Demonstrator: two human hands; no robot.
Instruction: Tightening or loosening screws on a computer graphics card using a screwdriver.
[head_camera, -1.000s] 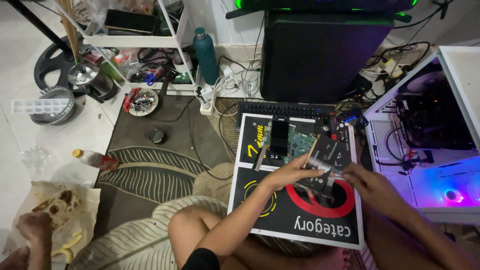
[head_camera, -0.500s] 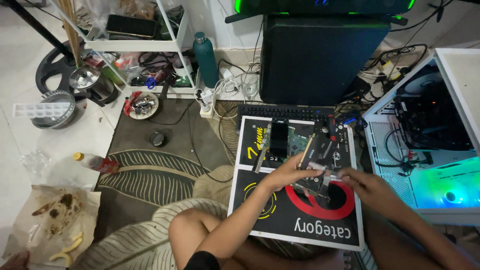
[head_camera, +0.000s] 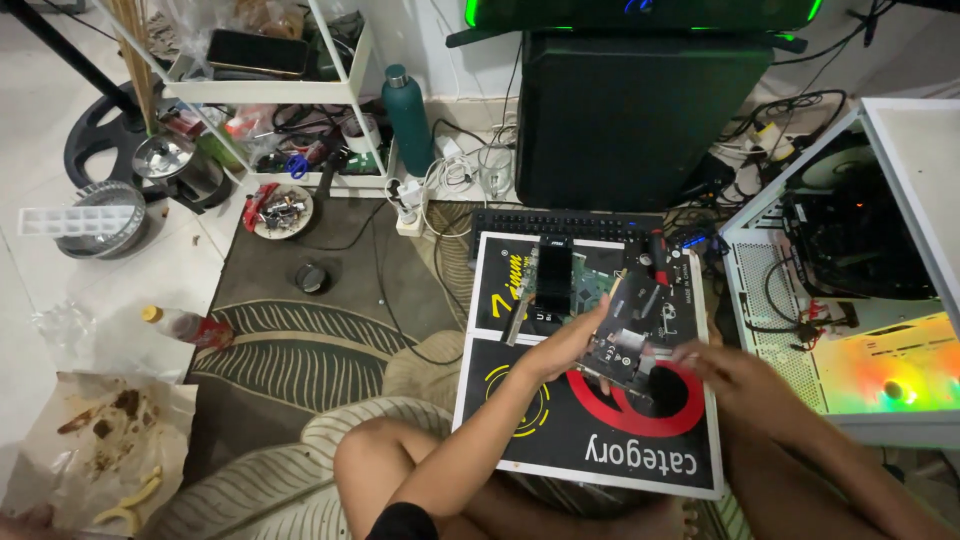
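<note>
A dark circuit board (head_camera: 638, 322) with small components is held tilted above a black printed board (head_camera: 560, 440) that lies on the rug. My left hand (head_camera: 570, 345) grips the circuit board's left edge. On the right, my right hand (head_camera: 722, 368) touches its lower right corner. A second card (head_camera: 553, 280) with a metal bracket rests flat just behind the hands. A red-handled screwdriver (head_camera: 659, 256) lies at the printed board's far right corner. My bare knee (head_camera: 375, 455) sits in front of the printed board.
An open white computer case (head_camera: 850, 290) with coloured lights stands at the right. A black keyboard (head_camera: 560, 222) and black tower (head_camera: 630, 110) sit behind. A teal bottle (head_camera: 408, 108), a white shelf (head_camera: 270, 90), a bowl of screws (head_camera: 277, 210) and a plastic bottle (head_camera: 185, 327) lie at the left.
The view has shifted slightly. The case lights went from purple to green to yellow-orange. Both hands stay on the circuit board, which has tilted a little.
</note>
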